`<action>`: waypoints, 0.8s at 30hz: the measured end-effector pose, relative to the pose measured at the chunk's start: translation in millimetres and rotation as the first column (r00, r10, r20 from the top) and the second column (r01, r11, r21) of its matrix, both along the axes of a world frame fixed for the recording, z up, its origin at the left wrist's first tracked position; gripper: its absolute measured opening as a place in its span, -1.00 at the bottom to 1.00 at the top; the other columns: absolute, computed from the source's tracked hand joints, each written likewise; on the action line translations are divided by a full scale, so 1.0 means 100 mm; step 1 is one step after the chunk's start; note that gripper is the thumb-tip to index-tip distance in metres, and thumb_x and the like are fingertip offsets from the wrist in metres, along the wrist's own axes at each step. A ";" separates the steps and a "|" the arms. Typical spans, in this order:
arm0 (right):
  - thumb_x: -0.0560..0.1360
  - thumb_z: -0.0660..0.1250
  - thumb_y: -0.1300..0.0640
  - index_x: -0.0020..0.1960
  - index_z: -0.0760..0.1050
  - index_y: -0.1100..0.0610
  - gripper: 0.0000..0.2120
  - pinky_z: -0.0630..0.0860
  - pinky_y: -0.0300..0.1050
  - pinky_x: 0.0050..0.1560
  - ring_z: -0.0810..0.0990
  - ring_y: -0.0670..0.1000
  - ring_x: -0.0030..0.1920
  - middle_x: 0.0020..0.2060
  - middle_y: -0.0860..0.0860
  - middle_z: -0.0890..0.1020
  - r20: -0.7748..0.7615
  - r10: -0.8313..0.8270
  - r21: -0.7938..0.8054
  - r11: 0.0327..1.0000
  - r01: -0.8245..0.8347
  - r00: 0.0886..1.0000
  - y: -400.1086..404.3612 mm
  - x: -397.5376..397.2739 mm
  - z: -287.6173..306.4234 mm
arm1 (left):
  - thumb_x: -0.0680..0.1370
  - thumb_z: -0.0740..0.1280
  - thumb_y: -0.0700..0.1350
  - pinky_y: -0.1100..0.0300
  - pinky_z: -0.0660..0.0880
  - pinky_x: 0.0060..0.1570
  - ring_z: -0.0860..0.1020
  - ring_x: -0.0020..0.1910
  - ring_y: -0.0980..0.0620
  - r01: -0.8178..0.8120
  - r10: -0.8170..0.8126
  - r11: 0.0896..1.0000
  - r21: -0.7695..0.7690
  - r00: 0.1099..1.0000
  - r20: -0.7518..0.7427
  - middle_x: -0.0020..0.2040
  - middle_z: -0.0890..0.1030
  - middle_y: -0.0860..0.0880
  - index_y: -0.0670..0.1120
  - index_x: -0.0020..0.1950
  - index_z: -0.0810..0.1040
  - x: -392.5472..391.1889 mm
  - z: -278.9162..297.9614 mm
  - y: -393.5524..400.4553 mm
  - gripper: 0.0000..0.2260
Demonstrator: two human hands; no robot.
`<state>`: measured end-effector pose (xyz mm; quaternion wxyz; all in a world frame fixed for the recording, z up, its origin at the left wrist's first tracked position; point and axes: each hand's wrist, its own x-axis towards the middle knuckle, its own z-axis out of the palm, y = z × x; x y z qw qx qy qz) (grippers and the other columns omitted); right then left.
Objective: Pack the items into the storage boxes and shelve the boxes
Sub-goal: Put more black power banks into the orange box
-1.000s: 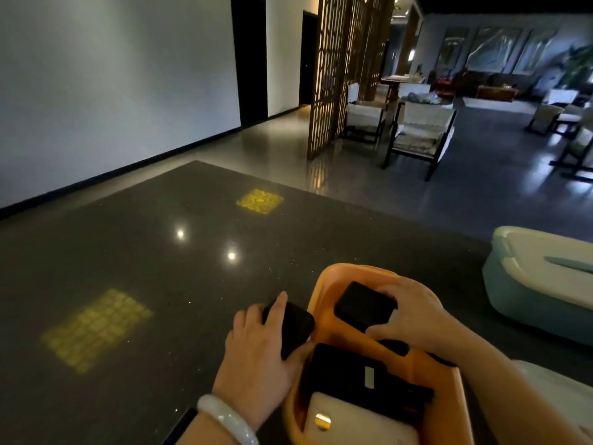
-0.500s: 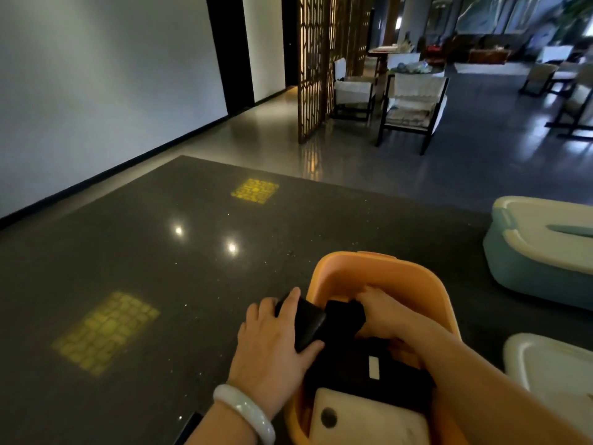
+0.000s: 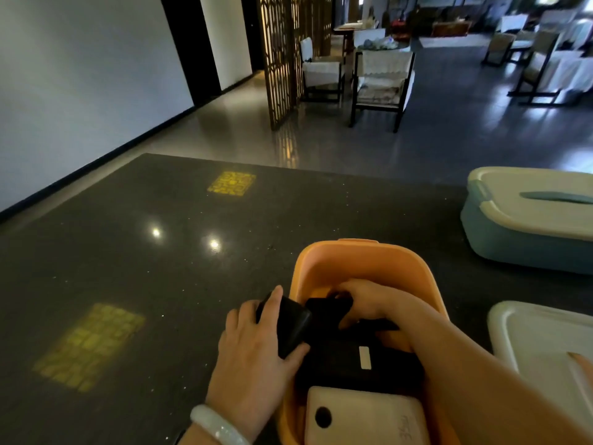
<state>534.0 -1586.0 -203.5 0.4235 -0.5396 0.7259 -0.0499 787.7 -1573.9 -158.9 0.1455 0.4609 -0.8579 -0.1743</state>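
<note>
Pale bangle (image 3: 218,425) on left wrist (arms bare, sleeveless).

Dark speckled table (image 3: 160,268), glossy, w/ 2 light spots & yellow patterned patches reflected. On it: orange box (image 3: 369,261) near front, open; teal box (image 3: 513,245) w/ pale lid far right; white lid (image 3: 539,335) at right edge, beside orange box.

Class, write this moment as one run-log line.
stage: packing | left hand: holds black case at orange box rim | right hand: inside box, on black item | blue box: lidded
</note>
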 end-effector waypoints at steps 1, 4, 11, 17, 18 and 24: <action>0.38 0.49 0.13 0.27 0.41 -0.14 -0.47 0.43 -0.03 0.17 0.51 -0.04 0.12 0.11 -0.14 0.51 0.012 0.004 0.008 1.000 -0.004 1.000 0.00 0.00 -0.01 | 0.45 0.26 0.32 0.17 0.25 0.32 0.15 0.29 0.15 0.002 -0.002 1.000 -0.001 1.000 -0.002 0.33 0.20 0.13 0.27 0.48 -0.20 0.01 0.00 0.00 -0.21; 0.36 0.51 0.10 0.29 0.39 -0.14 -0.43 0.45 0.04 0.21 0.53 -0.03 0.11 0.15 -0.12 0.51 0.015 0.001 0.015 1.000 -0.001 1.000 -0.01 -0.01 -0.03 | 0.46 0.25 0.32 0.15 0.27 0.33 0.15 0.30 0.14 0.005 -0.005 1.000 0.001 1.000 -0.005 0.33 0.20 0.12 0.26 0.49 -0.21 0.01 0.01 0.01 -0.21; 0.36 0.51 0.08 0.29 0.38 -0.16 -0.43 0.41 0.01 0.19 0.49 -0.02 0.15 0.16 -0.14 0.50 0.012 0.022 0.017 1.000 -0.022 1.000 -0.03 -0.03 -0.04 | 0.46 0.26 0.31 0.13 0.24 0.35 0.14 0.33 0.12 -0.002 0.002 1.000 0.030 1.000 0.003 0.36 0.19 0.11 0.26 0.49 -0.20 0.01 0.05 0.02 -0.21; 0.38 0.49 0.07 0.32 0.38 -0.10 -0.44 0.43 -0.02 0.22 0.51 -0.03 0.16 0.21 -0.10 0.50 0.042 0.013 -0.005 1.000 -0.013 0.999 0.00 0.03 0.06 | 0.46 0.29 0.29 0.12 0.24 0.38 0.15 0.34 0.12 -0.009 0.007 0.996 0.084 1.000 0.014 0.36 0.19 0.13 0.26 0.50 -0.16 0.00 0.11 0.02 -0.21; 0.39 0.48 0.05 0.30 0.39 -0.10 -0.47 0.43 -0.08 0.18 0.51 -0.08 0.14 0.19 -0.12 0.50 0.072 -0.016 -0.048 0.999 0.020 0.997 0.04 0.05 0.12 | 0.45 0.29 0.30 0.12 0.24 0.38 0.15 0.34 0.13 -0.004 0.003 0.997 0.080 1.000 0.011 0.36 0.20 0.13 0.27 0.50 -0.14 0.00 0.12 0.02 -0.22; 0.52 0.33 0.00 0.14 0.54 -0.10 -0.80 0.58 -0.23 -0.09 0.66 -0.10 -0.02 -0.03 -0.12 0.68 0.491 -0.021 -0.233 0.960 0.155 0.871 0.39 0.32 0.74 | 0.45 0.34 0.25 0.08 0.31 0.34 0.19 0.30 0.12 0.020 -0.011 0.996 0.082 0.994 -0.105 0.32 0.25 0.11 0.22 0.50 0.01 -0.16 0.28 -0.05 -0.27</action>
